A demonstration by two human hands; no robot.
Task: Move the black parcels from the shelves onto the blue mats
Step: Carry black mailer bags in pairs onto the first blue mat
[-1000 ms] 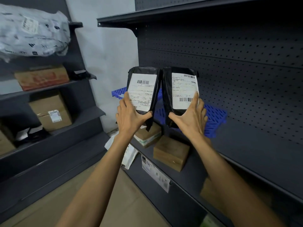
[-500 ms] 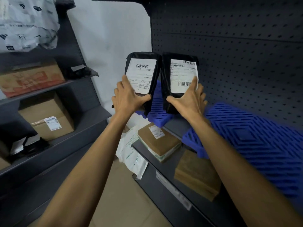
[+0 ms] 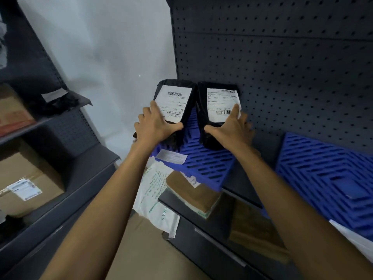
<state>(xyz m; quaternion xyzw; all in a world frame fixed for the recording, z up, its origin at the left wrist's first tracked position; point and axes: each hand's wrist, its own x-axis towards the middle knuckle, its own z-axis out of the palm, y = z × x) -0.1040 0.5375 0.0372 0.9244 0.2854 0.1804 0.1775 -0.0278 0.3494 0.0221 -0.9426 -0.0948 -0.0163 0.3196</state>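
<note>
Two shelving units point(image 3: 88, 168): dark grey metal, pegboard back point(image 3: 282, 67), set either side of a white wall point(image 3: 111, 57).
Blue mats: two, slatted, on the right-side shelf with a gap between; corner mat point(image 3: 201, 164), second mat point(image 3: 323, 168).
Black parcels: two in hand, labels up, side by side, tilted over the corner mat; left parcel point(image 3: 175, 102), right parcel point(image 3: 220, 102).
Grips: left hand point(image 3: 155, 126) clasps the left parcel's lower end; right hand point(image 3: 228, 130) clasps the right parcel's.
Brown boxes point(image 3: 191, 193): four, two per unit.
</note>
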